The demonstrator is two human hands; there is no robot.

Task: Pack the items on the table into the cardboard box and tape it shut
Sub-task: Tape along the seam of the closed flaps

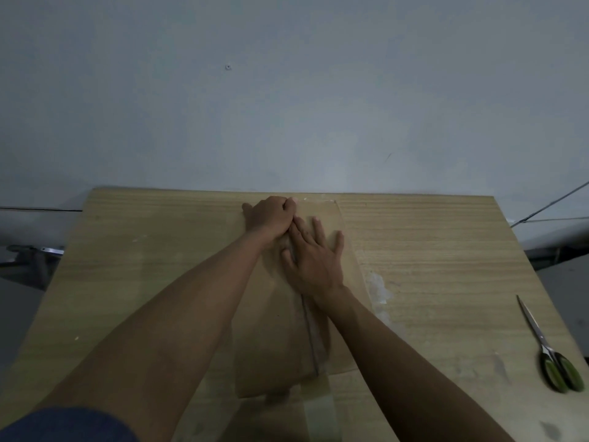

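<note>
While atop the box [274, 355], 2 hands [314, 260].

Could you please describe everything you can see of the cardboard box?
The cardboard box is plain brown and lies on the wooden table, its long side running away from the camera. Its top flaps are closed and meet at a central seam. A pale strip, seemingly tape, hangs over its near end. The right hand presses flat on the top with fingers spread; the left hand rests at the far edge, fingers curled.

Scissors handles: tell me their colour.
Green: the scissors handles show best in the head view.
</note>
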